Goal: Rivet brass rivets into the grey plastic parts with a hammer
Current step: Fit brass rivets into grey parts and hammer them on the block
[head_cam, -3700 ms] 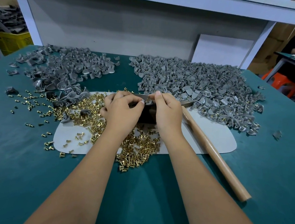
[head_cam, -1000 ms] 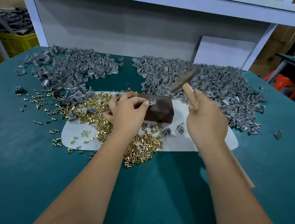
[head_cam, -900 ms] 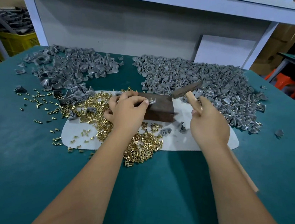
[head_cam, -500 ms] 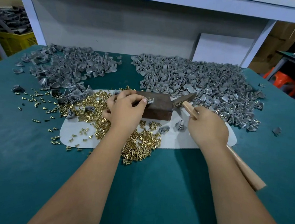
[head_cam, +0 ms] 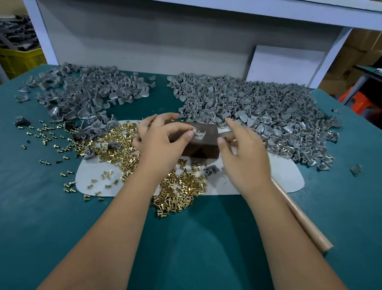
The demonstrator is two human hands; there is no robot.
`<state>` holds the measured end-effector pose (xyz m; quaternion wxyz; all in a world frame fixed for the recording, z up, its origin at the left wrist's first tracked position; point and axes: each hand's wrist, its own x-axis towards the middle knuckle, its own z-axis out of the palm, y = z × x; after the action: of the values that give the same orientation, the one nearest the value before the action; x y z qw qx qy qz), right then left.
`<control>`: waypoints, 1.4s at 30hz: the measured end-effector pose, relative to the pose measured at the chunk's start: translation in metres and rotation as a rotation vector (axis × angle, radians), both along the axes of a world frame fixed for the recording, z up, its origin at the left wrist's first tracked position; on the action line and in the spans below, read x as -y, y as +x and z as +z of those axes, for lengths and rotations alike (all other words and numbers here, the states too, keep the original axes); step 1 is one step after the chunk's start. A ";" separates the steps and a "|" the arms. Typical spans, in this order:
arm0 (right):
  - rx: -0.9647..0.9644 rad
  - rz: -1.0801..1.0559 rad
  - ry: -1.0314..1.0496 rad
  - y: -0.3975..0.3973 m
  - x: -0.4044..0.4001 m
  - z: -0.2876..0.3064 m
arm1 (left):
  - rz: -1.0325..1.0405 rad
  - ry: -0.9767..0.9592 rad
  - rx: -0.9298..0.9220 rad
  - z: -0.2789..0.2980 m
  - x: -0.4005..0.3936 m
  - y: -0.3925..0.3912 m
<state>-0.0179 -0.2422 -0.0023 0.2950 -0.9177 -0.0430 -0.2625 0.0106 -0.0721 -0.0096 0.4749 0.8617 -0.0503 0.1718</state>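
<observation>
The grey plastic part (head_cam: 199, 133), brass rivet seated in it, sits on top of the dark block (head_cam: 200, 143) (block on the white mat (head_cam: 282, 176)), pinched at its left edge by your left hand (head_cam: 162, 142). Your right hand (head_cam: 242, 158) hovers just right of the block, fingers loosely spread and gripping nothing. The hammer (head_cam: 303, 224) lies beneath that forearm; loose rivets (head_cam: 177, 190) and grey-part piles (head_cam: 257, 111) surround the mat.

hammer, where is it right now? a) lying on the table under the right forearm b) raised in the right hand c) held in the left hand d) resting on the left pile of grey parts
a: the hammer lies on the table, its wooden handle running out from under the right forearm, while the right hand reaches open toward the block.
</observation>
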 end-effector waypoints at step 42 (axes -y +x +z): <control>-0.181 0.444 -0.313 0.002 -0.084 -0.016 | 0.576 0.363 -0.221 -0.008 -0.082 0.006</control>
<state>-0.0161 -0.1578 -0.0181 0.2025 -0.9399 -0.2567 -0.0987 0.0169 0.0102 -0.0172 0.2488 0.9241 0.2166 0.1927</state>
